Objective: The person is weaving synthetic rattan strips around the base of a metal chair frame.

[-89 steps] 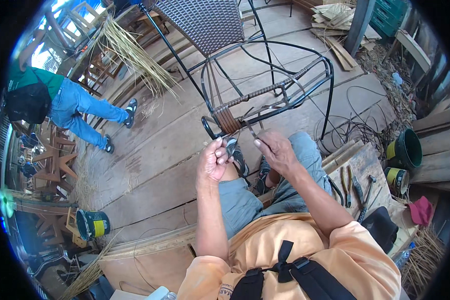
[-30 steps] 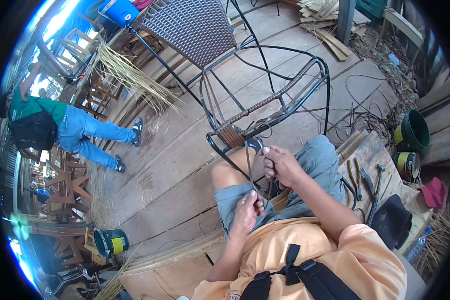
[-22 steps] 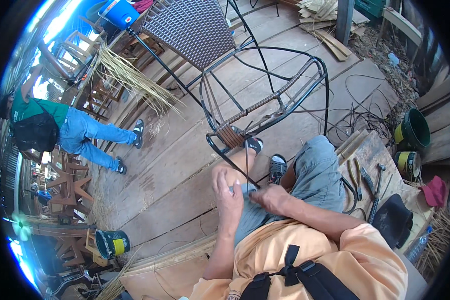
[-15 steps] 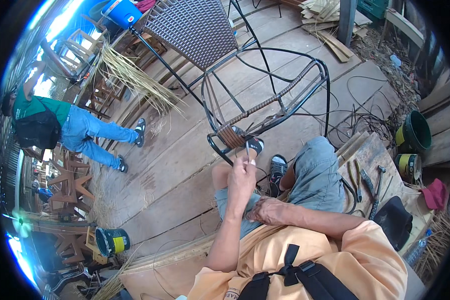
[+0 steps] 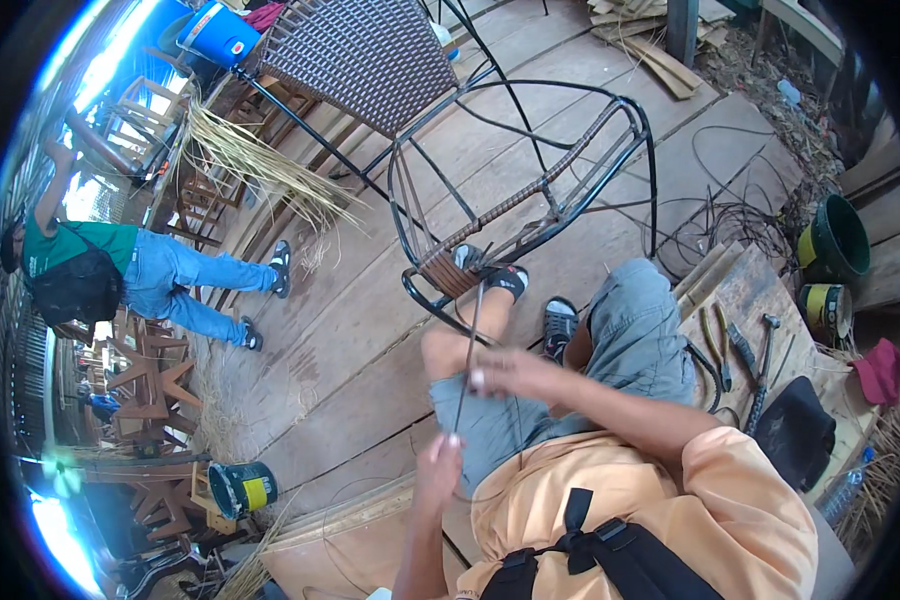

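Note:
In front of me stands a chair with a black metal frame (image 5: 610, 190) and a woven brown wicker back (image 5: 355, 65). Brown strands wrap its seat bars, with a dense wrapped patch (image 5: 448, 272) at the near corner. A thin dark weaving strand (image 5: 463, 405) runs taut from that corner toward me. Its near part is pinched in my left hand (image 5: 437, 472), low beside my thigh. Farther up the strand, over my knee, my right hand (image 5: 510, 374) is at or against it. Motion blurs its fingers, so I cannot see whether they grip.
To my right, a wooden board (image 5: 745, 290) carries pliers (image 5: 720, 345), a hammer (image 5: 767, 350) and a black cap (image 5: 795, 435). Loose strands (image 5: 720, 235) tangle on the floor beyond. A person in green (image 5: 95, 250) stands at left, near a dark bucket (image 5: 240, 487).
My left hand has drawn back toward me from near the chair corner, with the strand stretched out. My right hand has risen from my lap to the strand. The view has shifted slightly.

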`<state>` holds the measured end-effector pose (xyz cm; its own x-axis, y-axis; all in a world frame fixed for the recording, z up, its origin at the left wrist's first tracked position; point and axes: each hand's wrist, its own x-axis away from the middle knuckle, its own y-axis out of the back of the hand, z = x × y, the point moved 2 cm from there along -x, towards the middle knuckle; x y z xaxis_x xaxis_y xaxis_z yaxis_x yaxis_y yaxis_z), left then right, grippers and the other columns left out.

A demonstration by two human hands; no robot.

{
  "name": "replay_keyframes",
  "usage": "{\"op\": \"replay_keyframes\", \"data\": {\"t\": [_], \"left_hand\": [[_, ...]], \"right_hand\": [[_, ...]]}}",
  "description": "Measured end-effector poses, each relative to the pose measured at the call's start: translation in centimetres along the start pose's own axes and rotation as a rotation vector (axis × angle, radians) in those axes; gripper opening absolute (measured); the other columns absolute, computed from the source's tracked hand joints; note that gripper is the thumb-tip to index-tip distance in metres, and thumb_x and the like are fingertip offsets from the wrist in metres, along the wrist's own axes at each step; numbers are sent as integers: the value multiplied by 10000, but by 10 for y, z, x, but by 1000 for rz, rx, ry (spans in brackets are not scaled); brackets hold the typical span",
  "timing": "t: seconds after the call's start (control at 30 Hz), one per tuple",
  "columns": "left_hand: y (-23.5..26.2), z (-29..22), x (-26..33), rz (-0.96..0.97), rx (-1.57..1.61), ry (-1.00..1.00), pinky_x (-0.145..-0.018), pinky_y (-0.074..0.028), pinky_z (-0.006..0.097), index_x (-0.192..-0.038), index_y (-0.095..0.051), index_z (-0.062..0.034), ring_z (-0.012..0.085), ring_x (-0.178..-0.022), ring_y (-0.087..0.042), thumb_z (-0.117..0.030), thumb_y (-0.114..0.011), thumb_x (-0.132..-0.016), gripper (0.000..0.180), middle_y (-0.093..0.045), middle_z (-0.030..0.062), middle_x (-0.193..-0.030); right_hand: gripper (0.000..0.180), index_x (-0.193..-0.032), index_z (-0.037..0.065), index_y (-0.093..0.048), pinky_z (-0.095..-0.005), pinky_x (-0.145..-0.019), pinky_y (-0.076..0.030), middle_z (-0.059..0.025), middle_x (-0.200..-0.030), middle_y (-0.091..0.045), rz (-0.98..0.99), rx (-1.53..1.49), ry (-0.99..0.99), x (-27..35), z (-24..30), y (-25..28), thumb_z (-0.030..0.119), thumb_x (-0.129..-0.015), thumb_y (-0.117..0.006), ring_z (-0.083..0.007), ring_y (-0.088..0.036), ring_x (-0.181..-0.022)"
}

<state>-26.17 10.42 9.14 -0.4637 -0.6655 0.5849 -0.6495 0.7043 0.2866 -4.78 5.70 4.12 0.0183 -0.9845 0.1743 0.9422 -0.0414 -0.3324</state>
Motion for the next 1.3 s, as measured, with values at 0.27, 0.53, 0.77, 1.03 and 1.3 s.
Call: {"op": "replay_keyframes", "data": {"t": [0.27,0.53,0.77,1.03,1.3], "left_hand": [[68,67,29,-159,-654,-176,-680,-438,320,-1014,-572,17,214,-724,-556,-198,-490,-880,266,-574,86,-761],[-20,-105,-54,-42,-457,-518,-712,-448,328,-976,-577,33,207,-779,-573,-242,-477,-892,305,-589,122,-795],[80,12,22,-215,-633,-241,-607,-404,381,-813,-547,35,293,-613,-486,-271,-454,-885,328,-530,175,-674],[255,269,169,20,-1529,747,-754,-484,441,-938,-632,-90,307,-841,-623,-152,-468,-834,204,-636,144,-912],[25,-76,-17,-119,-588,-354,-755,-460,299,-1100,-556,-8,166,-800,-591,-281,-501,-879,356,-621,128,-877]], "right_hand": [[187,-886,64,-538,-323,-483,-458,-102,-704,-593,-486,355,119,-34,6,-1,190,-920,-405,-216,-572,-578],[140,-801,18,-536,-400,-662,-467,-147,-790,-549,669,728,828,-9,-78,-161,106,-694,-558,-308,-569,-830],[367,-1031,32,-569,-303,-681,-468,-86,-844,-592,293,57,116,-36,-28,-92,335,-827,-607,-182,-577,-774],[248,-834,48,-574,-257,-616,-476,-59,-781,-608,-234,-133,83,-51,6,-33,230,-930,-436,-148,-592,-716],[187,-844,59,-615,-379,-775,-472,-113,-927,-621,670,807,773,-24,-109,-209,204,-733,-575,-283,-594,-893]]}}
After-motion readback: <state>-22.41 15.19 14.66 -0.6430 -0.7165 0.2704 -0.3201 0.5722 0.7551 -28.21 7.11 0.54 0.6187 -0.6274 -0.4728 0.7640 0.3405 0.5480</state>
